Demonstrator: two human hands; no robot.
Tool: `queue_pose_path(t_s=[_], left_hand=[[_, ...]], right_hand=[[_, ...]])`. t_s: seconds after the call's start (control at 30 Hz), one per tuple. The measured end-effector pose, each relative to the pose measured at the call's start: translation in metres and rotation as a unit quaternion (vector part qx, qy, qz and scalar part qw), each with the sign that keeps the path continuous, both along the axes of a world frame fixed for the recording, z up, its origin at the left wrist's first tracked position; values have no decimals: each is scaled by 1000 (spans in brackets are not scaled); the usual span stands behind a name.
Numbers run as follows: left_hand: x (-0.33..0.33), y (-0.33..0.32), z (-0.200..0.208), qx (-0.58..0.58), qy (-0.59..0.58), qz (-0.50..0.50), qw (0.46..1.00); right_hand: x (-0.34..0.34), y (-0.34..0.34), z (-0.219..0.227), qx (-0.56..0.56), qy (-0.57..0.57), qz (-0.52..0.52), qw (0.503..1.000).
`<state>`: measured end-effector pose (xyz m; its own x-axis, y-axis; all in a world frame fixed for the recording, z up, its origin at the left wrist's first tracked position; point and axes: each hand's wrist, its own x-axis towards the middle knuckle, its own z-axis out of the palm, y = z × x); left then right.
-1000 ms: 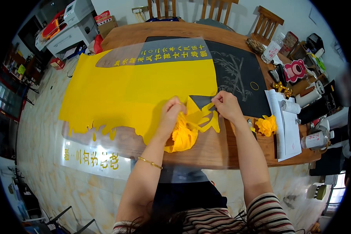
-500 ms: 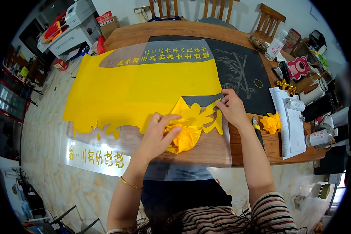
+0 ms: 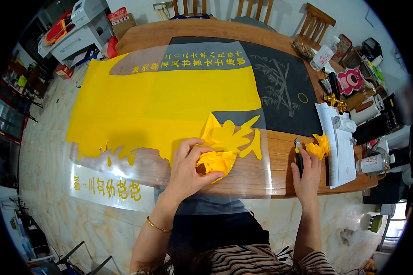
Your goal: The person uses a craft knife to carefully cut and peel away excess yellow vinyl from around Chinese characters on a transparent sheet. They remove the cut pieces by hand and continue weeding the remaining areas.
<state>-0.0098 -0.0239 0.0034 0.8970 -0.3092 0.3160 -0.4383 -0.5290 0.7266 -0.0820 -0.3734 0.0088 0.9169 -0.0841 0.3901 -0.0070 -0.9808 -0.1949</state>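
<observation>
My left hand (image 3: 186,167) is closed round a crumpled wad of yellow vinyl film (image 3: 215,164), pressed near the table's front edge. The wad is still joined to a large yellow sheet (image 3: 156,105) on clear backing film, with a ragged lower edge. Beside the wad, cut yellow shapes (image 3: 234,136) lie on the clear film. To the right, my right hand (image 3: 307,172) has its thumb and fingers round a black and yellow utility knife (image 3: 299,158) on the bare wood. A loose crumpled yellow scrap (image 3: 320,145) sits just beyond those fingers.
The wooden table (image 3: 144,34) carries a black mat (image 3: 291,87) with a bamboo drawing. At the right lie papers (image 3: 342,160), a paper roll (image 3: 344,123) and a plastic bottle (image 3: 374,163). Another bottle (image 3: 326,53) stands farther back. Chairs (image 3: 316,25) line the far side.
My right hand has left the yellow shapes and moved right, down onto the utility knife. My left hand has closed more firmly on the wad. The sheet appears slightly further left.
</observation>
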Motion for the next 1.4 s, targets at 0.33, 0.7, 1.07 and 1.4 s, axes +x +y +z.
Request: queue_pose_path(t_s=[0.33,0.7,1.07,1.4], left_hand=[[-17,-1,7,-29,69,-27,997],[-28,0,7,-14,42,-17,999],[-28,1,5,-16,47,-19,999],[-28,0,5,-14,37,-17,999]], right_hand=[[30,43,49,184,102,102,972],[50,72,50,-20,178,217,960],[51,75,49,-8,223,172,960],[52,74,45,-5,202,190,961]])
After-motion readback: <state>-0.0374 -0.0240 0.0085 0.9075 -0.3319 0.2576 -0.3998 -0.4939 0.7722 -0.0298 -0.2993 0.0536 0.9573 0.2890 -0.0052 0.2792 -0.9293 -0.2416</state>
